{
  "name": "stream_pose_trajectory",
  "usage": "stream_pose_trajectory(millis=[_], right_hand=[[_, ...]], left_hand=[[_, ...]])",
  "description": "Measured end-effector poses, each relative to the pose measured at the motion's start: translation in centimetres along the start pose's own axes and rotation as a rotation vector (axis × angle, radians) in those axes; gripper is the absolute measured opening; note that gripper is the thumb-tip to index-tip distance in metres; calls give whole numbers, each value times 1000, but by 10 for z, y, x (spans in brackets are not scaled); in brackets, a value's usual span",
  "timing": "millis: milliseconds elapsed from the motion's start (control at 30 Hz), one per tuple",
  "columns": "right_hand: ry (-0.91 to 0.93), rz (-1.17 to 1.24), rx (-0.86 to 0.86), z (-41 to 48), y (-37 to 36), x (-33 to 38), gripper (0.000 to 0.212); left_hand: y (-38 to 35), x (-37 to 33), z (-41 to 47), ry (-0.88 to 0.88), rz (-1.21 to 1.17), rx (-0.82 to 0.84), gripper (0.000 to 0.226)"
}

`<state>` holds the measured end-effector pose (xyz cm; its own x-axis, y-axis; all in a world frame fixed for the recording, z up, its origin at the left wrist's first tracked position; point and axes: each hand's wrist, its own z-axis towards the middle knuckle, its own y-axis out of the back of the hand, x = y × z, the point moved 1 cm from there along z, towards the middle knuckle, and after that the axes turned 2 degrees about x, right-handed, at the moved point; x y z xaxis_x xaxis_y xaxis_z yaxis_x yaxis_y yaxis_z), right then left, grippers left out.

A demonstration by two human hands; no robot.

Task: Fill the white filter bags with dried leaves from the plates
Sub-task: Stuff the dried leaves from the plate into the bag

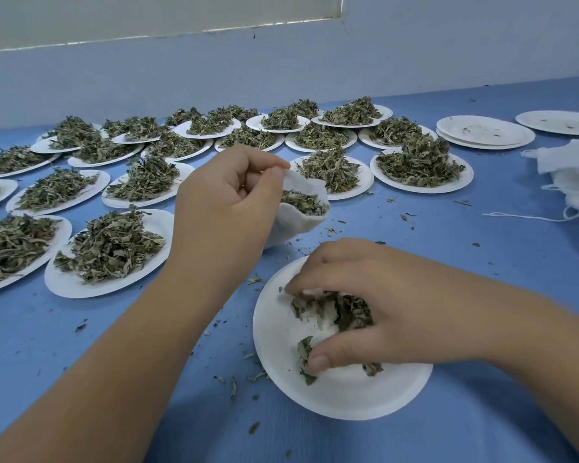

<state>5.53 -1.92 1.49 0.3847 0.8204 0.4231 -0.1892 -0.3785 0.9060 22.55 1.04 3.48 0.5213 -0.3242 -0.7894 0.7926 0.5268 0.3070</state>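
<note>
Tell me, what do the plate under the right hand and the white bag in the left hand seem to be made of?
The plate looks like matte moulded paper pulp: dull white, thin rim, no gloss. The filter bag seems soft non-woven or fine fabric: it sags and folds, matte.

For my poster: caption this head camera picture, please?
Left hand holds bag, right hand gathers leaves from plate.

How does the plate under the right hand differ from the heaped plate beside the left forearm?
The near plate is nearly bare: only a few leaves lie on it, and the right hand grips them. The heaped plate carries a full pile, and no hand touches it. Both are round white plates on the blue table.
</note>
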Motion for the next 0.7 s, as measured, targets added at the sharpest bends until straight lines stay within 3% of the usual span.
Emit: stream_pose_trajectory(millis=[133, 333, 533, 700], right_hand=[[42, -75, 35, 2, -9, 9, 64], [78, -32, 16, 2, -9, 9, 25], [125, 19, -15, 1, -9, 6, 31], [178, 3, 43, 0, -9, 6, 15]], left_hand=[[0, 0, -1, 3, -3, 2, 21], [0, 0, 0, 8, -8, -1, 21], [0, 0, 0, 4, 6, 3, 20], [0, 1, -1, 15, 0, -8, 19]])
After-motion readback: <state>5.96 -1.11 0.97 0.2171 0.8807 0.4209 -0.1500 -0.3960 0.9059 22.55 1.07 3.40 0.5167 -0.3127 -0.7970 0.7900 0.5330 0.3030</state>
